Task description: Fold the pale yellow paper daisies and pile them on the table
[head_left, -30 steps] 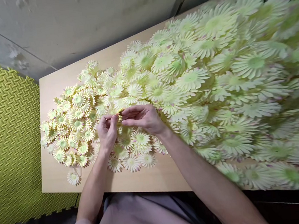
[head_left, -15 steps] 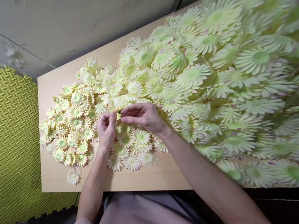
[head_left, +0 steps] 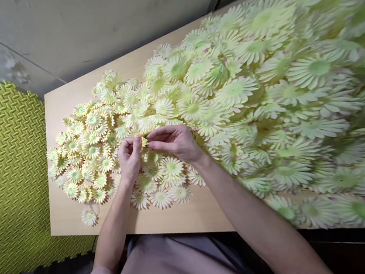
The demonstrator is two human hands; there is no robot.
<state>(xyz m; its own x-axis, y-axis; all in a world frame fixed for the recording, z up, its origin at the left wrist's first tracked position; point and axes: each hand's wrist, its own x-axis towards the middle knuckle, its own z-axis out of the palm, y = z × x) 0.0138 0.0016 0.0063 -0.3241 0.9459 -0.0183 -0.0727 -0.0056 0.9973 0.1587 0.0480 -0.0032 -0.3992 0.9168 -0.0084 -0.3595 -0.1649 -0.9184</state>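
Observation:
Between my two hands is a small yellow artificial flower piece [head_left: 144, 142], partly hidden by fingers. My left hand [head_left: 130, 157] is closed, pinching it between thumb and bent fingers. From the other side my right hand [head_left: 176, 143] reaches in, its thumb and fingertips closed at the piece's right edge. Both hands are just above a spread of pale yellow-green artificial daisy heads [head_left: 172, 166] with pinkish petal tips. Smaller, denser heads [head_left: 93, 149] are heaped to the left of my left hand.
Larger flower heads [head_left: 282, 143] cover the right part of the wooden table [head_left: 179, 221]. One single flower [head_left: 89, 217] lies near the front left. A yellow-green foam mat [head_left: 13, 182] stands at the left edge, and a grey wall [head_left: 106, 22] runs behind.
Slightly more of the small yellow piece shows between the fingertips. Both hands stay in nearly the same place, and the flowers around them have not moved.

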